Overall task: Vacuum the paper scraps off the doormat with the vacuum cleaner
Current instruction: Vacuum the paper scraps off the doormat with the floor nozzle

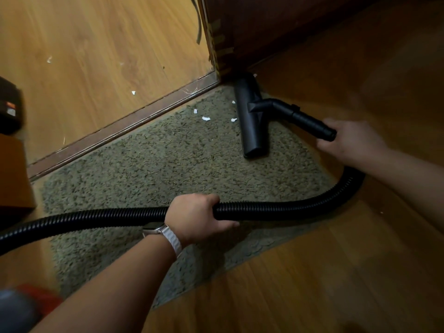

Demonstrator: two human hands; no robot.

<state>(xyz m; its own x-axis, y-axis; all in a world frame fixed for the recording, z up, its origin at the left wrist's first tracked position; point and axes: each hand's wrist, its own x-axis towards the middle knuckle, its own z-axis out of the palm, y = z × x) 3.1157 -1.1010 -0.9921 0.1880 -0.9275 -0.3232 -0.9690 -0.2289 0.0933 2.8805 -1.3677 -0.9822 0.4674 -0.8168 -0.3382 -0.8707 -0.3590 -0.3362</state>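
Gripping ribbed hose [276, 209], smooth wand [310, 121]

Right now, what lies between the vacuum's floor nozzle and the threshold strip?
In the head view, a few white paper scraps lie on the doormat between the floor nozzle and the threshold strip; otherwise bare mat.

No legible text; label [11, 109] on dark box [9, 121] blurred, unreadable.

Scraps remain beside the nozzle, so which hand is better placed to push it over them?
Right. The right hand holds the rigid tube behind the nozzle, next to the paper scraps; the left hand only holds the hose farther back.
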